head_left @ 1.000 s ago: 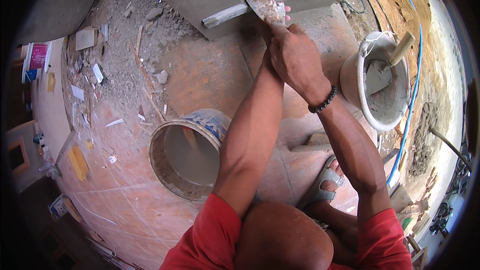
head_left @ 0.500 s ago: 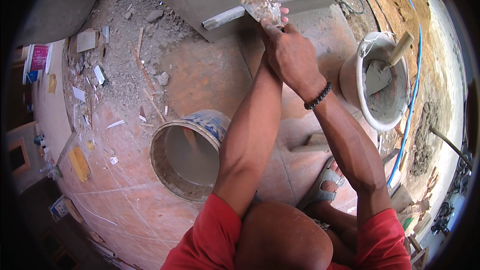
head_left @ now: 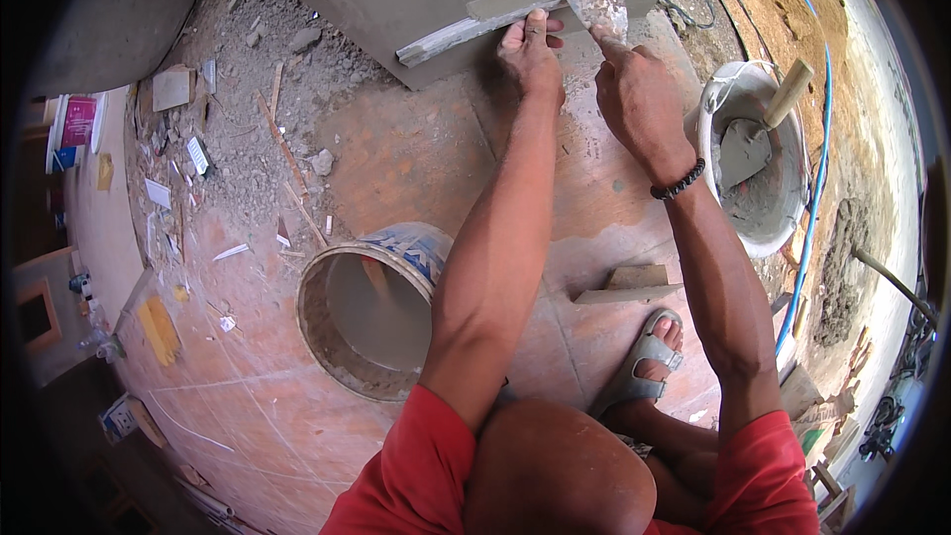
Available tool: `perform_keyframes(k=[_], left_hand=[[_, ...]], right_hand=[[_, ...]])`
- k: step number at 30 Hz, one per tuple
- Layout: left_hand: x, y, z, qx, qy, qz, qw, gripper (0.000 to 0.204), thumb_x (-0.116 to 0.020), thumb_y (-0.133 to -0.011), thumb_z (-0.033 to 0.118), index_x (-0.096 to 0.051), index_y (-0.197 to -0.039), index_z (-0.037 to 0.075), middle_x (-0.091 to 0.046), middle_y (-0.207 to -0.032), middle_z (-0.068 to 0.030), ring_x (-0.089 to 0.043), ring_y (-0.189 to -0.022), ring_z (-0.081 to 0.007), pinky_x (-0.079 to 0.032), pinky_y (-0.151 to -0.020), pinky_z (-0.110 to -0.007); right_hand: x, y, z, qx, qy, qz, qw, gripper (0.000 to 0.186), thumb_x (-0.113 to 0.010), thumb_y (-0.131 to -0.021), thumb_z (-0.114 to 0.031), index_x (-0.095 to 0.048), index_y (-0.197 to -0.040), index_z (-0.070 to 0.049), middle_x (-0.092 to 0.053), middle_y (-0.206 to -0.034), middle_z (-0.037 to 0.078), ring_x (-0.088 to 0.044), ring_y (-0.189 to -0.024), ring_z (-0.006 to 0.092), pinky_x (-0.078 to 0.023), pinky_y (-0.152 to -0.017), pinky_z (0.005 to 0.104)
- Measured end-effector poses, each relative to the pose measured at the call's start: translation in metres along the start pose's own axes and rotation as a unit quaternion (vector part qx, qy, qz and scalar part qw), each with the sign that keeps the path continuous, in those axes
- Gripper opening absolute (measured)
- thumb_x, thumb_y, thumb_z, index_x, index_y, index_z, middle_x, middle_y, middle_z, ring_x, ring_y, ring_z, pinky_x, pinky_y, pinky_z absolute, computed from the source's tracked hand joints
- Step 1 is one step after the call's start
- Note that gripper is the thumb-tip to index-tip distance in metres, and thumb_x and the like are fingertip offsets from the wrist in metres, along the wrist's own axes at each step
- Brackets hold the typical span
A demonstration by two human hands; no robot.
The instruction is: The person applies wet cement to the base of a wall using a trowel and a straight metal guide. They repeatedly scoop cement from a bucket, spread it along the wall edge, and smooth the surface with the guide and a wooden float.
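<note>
Scraper (head_left: 597,6) grasped in your right hand (head_left: 642,99), you hold its flat end across a pale strip (head_left: 446,41) low on a gray wall (head_left: 386,0). Your left hand (head_left: 533,61) rests its thumb on the strip; whether it grips cannot be told. Beside your left arm (head_left: 485,248) stands a bucket (head_left: 414,241) of gray mix (head_left: 369,322).

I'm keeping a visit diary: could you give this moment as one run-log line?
left hand: at long, straight, whitish-grey strip | right hand: gripping flared, brown-stained metal scraper | nearby: round blue-and-white bucket
</note>
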State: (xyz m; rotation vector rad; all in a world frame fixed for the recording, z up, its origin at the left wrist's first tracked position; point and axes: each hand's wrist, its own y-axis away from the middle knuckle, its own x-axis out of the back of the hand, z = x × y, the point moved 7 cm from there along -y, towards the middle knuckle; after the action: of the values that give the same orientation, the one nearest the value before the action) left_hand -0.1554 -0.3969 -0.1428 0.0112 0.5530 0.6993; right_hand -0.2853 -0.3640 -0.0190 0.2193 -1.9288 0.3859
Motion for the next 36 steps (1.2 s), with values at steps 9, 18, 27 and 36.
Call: perform_keyframes(k=[9, 18, 27, 36], left_hand=[[0.023, -0.013, -0.025, -0.003, 0.014, -0.14, 0.99, 0.03, -0.047, -0.096, 0.03, -0.054, -0.115, 0.008, -0.059, -0.104, -0.0028, -0.054, -0.087, -0.0141, -0.046, -0.079, -0.031], [0.01, 0.013, -0.008, -0.028, 0.113, -0.197, 0.973, 0.03, -0.049, -0.095, 0.027, -0.051, -0.12, 0.01, -0.057, -0.11, -0.0027, -0.051, -0.09, -0.0132, -0.043, -0.083, -0.029], [0.001, -0.003, -0.001, -0.018, 0.045, -0.006, 0.999, 0.019, -0.056, -0.093, 0.016, -0.068, -0.089, 0.001, -0.064, -0.074, -0.0001, -0.051, -0.058, -0.0078, -0.042, -0.052, -0.025], [0.002, -0.002, 0.001, -0.007, -0.007, 0.004, 1.0, 0.024, -0.064, -0.091, 0.027, -0.065, -0.092, 0.003, -0.067, -0.078, -0.0027, -0.054, -0.056, -0.0105, -0.038, -0.053, -0.024]], right_hand=[[-0.013, 0.02, -0.064, 0.038, -0.079, -0.02, 0.996, 0.038, -0.055, -0.084, -0.011, -0.06, -0.122, -0.012, -0.06, -0.084, 0.021, -0.062, -0.072, 0.0385, -0.051, -0.066, 0.0465], [-0.024, 0.014, -0.067, 0.028, -0.034, -0.038, 0.998, 0.041, -0.053, -0.085, -0.011, -0.057, -0.126, -0.014, -0.059, -0.085, 0.021, -0.062, -0.073, 0.0389, -0.052, -0.066, 0.0469], [-0.014, -0.003, -0.015, 0.054, -0.035, -0.002, 0.998, 0.039, -0.054, -0.083, -0.012, -0.06, -0.121, -0.014, -0.061, -0.087, 0.019, -0.063, -0.074, 0.0382, -0.052, -0.066, 0.0465], [0.001, -0.016, 0.009, 0.089, -0.042, -0.002, 0.995, 0.039, -0.052, -0.082, -0.008, -0.061, -0.12, -0.011, -0.062, -0.08, 0.022, -0.062, -0.075, 0.0384, -0.051, -0.068, 0.0468]])
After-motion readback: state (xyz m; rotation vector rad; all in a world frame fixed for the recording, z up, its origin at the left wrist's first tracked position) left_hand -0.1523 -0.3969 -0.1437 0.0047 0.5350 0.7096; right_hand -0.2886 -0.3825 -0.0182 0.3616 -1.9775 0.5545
